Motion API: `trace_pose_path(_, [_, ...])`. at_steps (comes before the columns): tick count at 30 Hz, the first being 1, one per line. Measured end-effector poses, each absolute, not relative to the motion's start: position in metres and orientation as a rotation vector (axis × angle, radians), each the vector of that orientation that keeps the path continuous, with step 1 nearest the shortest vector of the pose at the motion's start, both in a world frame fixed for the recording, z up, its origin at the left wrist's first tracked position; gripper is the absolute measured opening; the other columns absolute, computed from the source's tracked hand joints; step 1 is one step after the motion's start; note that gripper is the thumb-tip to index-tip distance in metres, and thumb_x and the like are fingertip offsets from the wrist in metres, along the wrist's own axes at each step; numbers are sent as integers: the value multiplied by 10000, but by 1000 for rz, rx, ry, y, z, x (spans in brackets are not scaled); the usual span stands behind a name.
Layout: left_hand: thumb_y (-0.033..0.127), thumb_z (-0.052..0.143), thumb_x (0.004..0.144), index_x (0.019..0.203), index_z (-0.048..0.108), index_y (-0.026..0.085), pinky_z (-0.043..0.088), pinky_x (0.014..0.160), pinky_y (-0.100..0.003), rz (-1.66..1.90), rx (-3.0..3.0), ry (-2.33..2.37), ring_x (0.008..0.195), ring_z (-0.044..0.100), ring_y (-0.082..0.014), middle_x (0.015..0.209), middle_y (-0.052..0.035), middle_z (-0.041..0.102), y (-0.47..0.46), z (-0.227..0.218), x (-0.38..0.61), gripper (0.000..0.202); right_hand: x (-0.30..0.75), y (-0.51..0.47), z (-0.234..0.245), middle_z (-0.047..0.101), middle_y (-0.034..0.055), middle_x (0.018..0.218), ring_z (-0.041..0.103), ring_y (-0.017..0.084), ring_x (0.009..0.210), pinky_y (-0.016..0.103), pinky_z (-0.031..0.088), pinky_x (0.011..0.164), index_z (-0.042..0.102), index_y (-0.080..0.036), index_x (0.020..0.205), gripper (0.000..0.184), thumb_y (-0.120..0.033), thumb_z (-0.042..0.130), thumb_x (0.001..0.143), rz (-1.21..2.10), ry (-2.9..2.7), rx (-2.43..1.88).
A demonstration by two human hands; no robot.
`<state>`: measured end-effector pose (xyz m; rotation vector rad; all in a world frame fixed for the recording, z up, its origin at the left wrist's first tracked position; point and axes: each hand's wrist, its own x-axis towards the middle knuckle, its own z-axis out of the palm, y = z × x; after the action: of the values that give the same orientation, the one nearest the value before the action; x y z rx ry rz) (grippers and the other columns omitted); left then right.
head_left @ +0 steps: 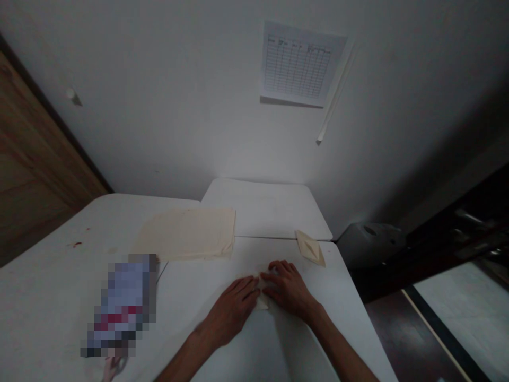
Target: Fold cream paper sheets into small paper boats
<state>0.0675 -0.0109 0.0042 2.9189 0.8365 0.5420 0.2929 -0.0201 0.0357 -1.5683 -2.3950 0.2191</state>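
Both of my hands lie flat on a white table (191,297), pressing on a small piece of cream paper (262,303) that shows between them. My left hand (233,310) has its fingers stretched out over the paper's left part. My right hand (288,289) rests with fingers spread on its right part. Most of the paper is hidden under the hands. A folded cream paper shape (310,247) lies just beyond my right hand, near the table's right edge.
A stack of cream paper sheets (186,233) lies at the back left of the table. A blurred-out object (121,305) sits at the left. A second white table (266,209) stands against the wall, and a printed chart (298,66) hangs above. A grey bin (369,241) stands to the right.
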Motion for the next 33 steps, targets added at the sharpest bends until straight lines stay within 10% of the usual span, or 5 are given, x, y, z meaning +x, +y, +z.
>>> trace_pose_path(13, [147, 456, 926, 1289, 526, 230, 434, 1041, -445, 576, 2878, 798, 1300, 436, -228, 1387, -71, 505, -7, 7, 62, 378, 303, -22, 40, 410, 61, 1424, 359, 303, 1269, 482, 277, 1039, 524, -350, 1304, 730, -691, 677, 676, 325, -2460, -1560])
trace_pose_path(33, [247, 449, 949, 1365, 455, 157, 458, 1033, -380, 559, 3039, 906, 1290, 449, -237, 1413, -89, 470, -43, 3, 27, 425, 300, -24, 41, 369, 51, 1458, 311, 304, 1304, 463, 228, 1072, 510, -333, 1313, 795, -643, 746, 621, 402, -2419, -1609])
